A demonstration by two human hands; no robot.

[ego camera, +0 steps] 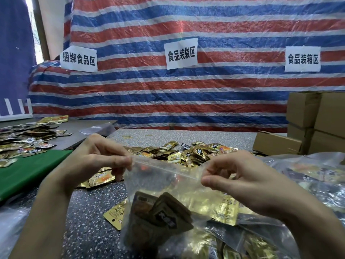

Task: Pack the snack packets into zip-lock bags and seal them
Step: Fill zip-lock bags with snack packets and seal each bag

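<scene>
Clear zip-lock bag point(168, 186): holds gold snack packets point(168, 219).
Left hand point(97, 157): pinches bag's top-left corner.
Right hand point(240, 176): pinches its top-right edge.

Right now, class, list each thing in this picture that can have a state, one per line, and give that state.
Zip-lock bag: held up, snack packets inside; seal cannot be told.
Left hand: pinches the bag's top strip at its left end.
Right hand: pinches the strip at its right end.
Loose packets: heaped on the table, unpacked.
Cardboard boxes: stacked, closed.
</scene>
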